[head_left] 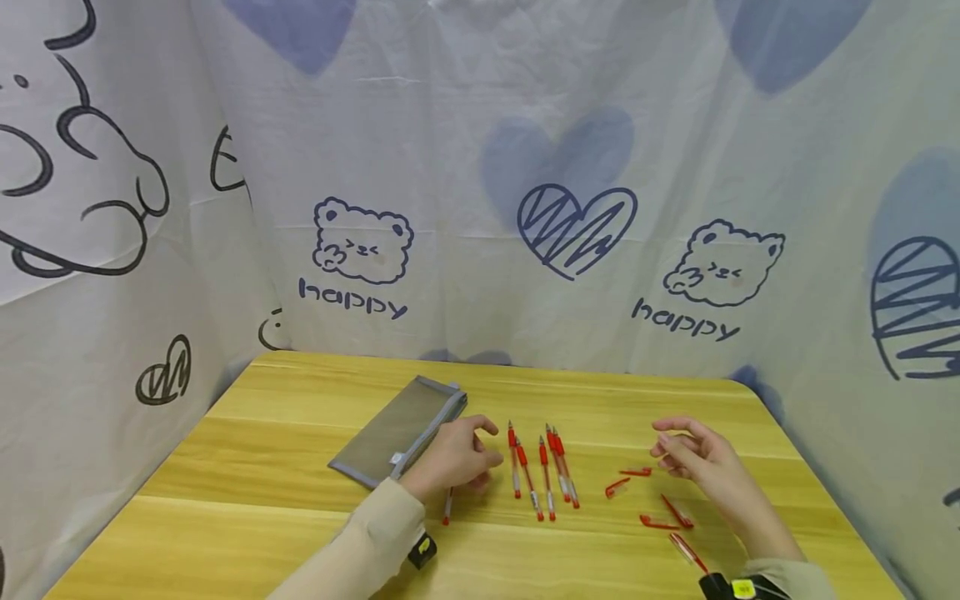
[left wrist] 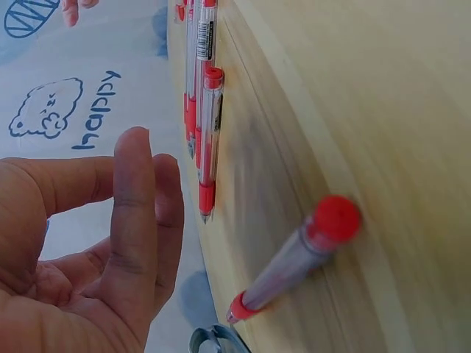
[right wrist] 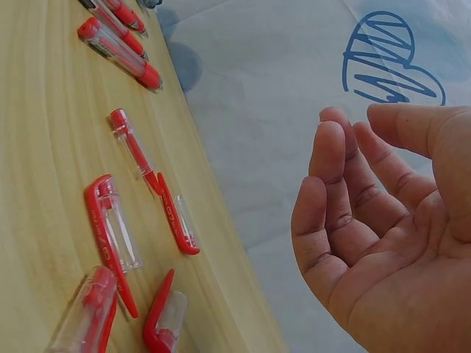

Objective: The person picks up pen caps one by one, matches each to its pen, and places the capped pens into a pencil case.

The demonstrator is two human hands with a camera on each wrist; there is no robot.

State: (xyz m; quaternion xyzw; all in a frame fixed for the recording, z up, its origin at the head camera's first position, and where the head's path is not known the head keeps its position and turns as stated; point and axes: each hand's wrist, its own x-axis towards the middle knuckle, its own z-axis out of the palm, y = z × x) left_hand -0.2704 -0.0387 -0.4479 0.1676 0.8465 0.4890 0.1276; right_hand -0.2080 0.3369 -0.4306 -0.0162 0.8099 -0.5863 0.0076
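My left hand (head_left: 459, 454) hovers at the pouch's right edge with loosely bent fingers and nothing in them. Below it lies an uncapped red pen (head_left: 448, 507), partly hidden by the hand in the head view; the left wrist view shows that pen (left wrist: 283, 261) apart from the fingers. Several more uncapped red pens (head_left: 543, 475) lie side by side at the middle of the table. On the right, my right hand (head_left: 701, 458) is held above the table, fingers loosely curved and holding nothing. Several red pen caps (right wrist: 110, 235) with clips are scattered beneath and beside it.
A grey mesh zip pouch (head_left: 397, 429) lies flat at the table's left-centre. The wooden table (head_left: 247, 433) ends at a printed cloth (head_left: 465, 275) behind, with cloth on both sides too.
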